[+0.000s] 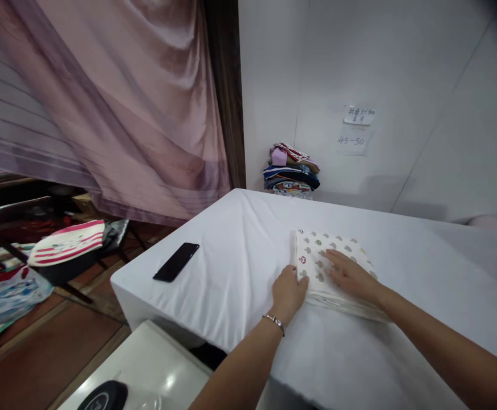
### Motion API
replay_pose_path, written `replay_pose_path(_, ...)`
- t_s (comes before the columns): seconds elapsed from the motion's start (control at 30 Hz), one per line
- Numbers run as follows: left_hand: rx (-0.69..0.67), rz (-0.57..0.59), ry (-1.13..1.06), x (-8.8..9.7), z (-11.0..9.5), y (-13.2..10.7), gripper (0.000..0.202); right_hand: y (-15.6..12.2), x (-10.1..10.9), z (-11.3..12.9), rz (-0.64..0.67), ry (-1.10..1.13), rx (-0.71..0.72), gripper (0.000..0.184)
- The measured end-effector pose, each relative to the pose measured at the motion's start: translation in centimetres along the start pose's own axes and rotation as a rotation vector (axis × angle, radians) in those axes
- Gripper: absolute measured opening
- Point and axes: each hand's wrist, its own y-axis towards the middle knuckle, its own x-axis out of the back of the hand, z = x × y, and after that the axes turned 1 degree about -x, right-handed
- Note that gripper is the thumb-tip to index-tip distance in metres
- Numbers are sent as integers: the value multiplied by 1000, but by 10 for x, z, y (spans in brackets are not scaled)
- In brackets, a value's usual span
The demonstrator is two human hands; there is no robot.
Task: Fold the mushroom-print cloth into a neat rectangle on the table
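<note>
A folded white cloth (317, 279) printed with grey mushroom shapes and a few red and green ones lies flat on the white-covered table (231, 250). Its layers show along the front edge. My left hand (288, 291), with a bracelet at the wrist, rests against the cloth's left edge, thumb and fingers apart. Across the top of the cloth lies my right hand (353, 277), its fingers stretched out flat on the print.
A black phone (175, 262) lies at the table's left. Folded clothes (291, 171) are stacked beyond the far edge, by the wall. To the left stand a chair (66, 256) with fabric on it and a hanging pink curtain (146, 114). A white surface (146, 359) sits in front.
</note>
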Motion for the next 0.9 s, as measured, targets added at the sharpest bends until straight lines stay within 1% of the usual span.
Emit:
replay_pose_path(0.07, -18, -25, -5, -2, 2, -3, 41, 35, -7, 2, -34, -15, -5, 56)
replay_pose_path(0.17, 0, -30, -8, -2, 1, -5, 45, 82, -18, -3, -85, -90, -10, 54)
replay_pose_path(0.23, 5, -24, -10, 0, 0, -5, 47, 106, -25, -10, -97, -150, -52, 54)
replay_pose_path(0.33, -22, -11, -6, 3, -1, -5, 48, 131, -29, -20, -37, -227, -116, 54)
replay_pose_path(0.47, -24, 29, -22, 5, 0, -4, 50, 154, -24, -33, 95, -208, -197, 60)
replay_pose_path(0.57, -15, 50, -43, 5, 2, -2, 52, 169, -20, -38, 143, -175, -192, 61)
replay_pose_path(0.7, -14, 55, -45, 5, 2, -1, 49, 183, -23, -32, 165, -145, -115, 60)
replay_pose_path(0.77, -13, 57, -45, 5, 2, -1, 48, 186, -27, -26, 175, -172, -61, 59)
replay_pose_path(0.83, -5, 64, -48, 5, 2, -1, 48, 187, -29, -22, 150, -250, -39, 59)
replay_pose_path(0.9, 9, 72, -53, 4, 2, 1, 50, 188, -31, -20, 84, -337, -66, 61)
